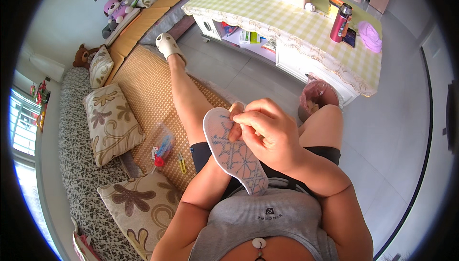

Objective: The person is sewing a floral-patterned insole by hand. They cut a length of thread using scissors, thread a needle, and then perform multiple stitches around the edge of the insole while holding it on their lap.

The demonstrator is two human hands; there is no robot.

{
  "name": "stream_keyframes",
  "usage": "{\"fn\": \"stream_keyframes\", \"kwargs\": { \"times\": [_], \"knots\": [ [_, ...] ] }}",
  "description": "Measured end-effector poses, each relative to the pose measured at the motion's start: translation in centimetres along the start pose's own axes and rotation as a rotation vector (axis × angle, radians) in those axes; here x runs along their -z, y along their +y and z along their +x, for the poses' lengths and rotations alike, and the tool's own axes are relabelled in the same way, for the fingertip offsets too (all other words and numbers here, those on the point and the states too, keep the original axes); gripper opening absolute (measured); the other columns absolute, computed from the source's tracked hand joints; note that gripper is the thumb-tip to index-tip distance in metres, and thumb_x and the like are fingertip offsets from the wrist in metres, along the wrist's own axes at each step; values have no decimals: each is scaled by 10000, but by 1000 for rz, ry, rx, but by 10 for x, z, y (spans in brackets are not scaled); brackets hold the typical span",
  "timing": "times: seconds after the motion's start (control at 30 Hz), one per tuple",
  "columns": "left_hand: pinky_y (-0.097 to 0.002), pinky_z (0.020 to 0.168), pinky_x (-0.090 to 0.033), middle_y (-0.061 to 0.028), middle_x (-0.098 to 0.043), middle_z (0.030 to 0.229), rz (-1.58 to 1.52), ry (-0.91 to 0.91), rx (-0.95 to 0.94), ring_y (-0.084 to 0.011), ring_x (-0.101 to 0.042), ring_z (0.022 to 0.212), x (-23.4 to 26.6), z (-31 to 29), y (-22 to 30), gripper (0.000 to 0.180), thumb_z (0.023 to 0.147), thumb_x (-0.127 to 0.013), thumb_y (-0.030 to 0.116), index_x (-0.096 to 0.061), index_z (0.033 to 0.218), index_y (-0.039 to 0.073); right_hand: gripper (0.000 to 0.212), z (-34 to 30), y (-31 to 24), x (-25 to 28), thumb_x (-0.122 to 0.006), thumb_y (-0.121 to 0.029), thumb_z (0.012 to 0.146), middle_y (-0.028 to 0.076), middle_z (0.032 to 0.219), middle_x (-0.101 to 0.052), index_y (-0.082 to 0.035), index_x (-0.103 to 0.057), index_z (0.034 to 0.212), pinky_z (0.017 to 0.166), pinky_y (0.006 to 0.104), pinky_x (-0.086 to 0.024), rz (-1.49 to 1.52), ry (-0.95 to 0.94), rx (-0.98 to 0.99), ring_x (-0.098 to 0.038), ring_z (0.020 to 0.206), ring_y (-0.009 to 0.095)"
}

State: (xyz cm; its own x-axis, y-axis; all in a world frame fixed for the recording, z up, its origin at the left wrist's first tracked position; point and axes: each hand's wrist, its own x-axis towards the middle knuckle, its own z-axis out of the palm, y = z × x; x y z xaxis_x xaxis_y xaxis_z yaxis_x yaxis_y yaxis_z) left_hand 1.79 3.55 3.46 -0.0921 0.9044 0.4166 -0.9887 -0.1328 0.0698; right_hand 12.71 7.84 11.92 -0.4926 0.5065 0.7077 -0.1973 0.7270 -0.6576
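Two hands (234, 132) (270, 128), one patterned insole (233, 152), cushions (113, 123) leftward

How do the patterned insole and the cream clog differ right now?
The insole is flat, while the clog is a hollow shoe. The insole carries a blue-grey line pattern; the clog is plain cream with dark openings. The insole is held up, the right hand at its edge; the clog is worn on the outstretched leg. Both are pale and rounded at the toe.

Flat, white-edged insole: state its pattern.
The pale insole has blue-grey crossing lines, best seen in the head view.
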Motion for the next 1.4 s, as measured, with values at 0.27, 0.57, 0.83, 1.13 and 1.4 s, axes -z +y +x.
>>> {"fn": "stream_keyframes", "kwargs": {
  "times": [0.27, 0.57, 0.83, 1.13, 1.4],
  "knots": [
    [-219, 619, -431, 55, -555, 562, -65, -88, -10, -76, -559, 641, -10, 11, -8, 148, 891, -581, 125, -560, 744, 123, 222, 1, 1, -4, -663, 94, 715, 61, 839, -571, -22, -630, 901, 558, 290, -517, -86, -40, 51, -658, 644, 175],
    [-203, 584, -411, 61, -518, 534, 64, -125, 15, -63, -540, 600, -9, 15, -2, 245, 903, -587, 160, -543, 662, 150, 236, 2, 2, -7, -680, 83, 702, 55, 831, -569, -31, -645, 905, 554, 296, -508, -104, -16, 89, -638, 627, 182],
    [-194, 565, -409, 60, -499, 518, 55, -15, 22, -55, -530, 585, -21, 11, -4, 241, 907, -583, 160, -540, 670, 147, 220, 3, 0, -5, -681, 88, 699, 54, 821, -565, -25, -648, 884, 549, 295, -508, -111, -25, 94, -640, 628, 175],
    [-223, 576, -428, 14, -543, 622, 94, 64, 51, -83, -547, 627, -7, 9, 6, 137, 861, -607, 99, -538, 743, 106, 221, 2, 2, -3, -666, 87, 704, 78, 837, -583, -26, -652, 894, 573, 308, -506, -104, -25, 41, -632, 660, 202],
    [-228, 664, -504, -94, -674, 828, 894, 551, -3, -107, -624, 714, -64, 1, 19, 69, 865, -622, 6, -554, 877, 7, 85, -7, 54, 23, -591, 80, 829, 25, 880, -591, 25, -624, 884, 724, 240, -455, 504, -156, -514, -568, 819, 95]
  ]
}}
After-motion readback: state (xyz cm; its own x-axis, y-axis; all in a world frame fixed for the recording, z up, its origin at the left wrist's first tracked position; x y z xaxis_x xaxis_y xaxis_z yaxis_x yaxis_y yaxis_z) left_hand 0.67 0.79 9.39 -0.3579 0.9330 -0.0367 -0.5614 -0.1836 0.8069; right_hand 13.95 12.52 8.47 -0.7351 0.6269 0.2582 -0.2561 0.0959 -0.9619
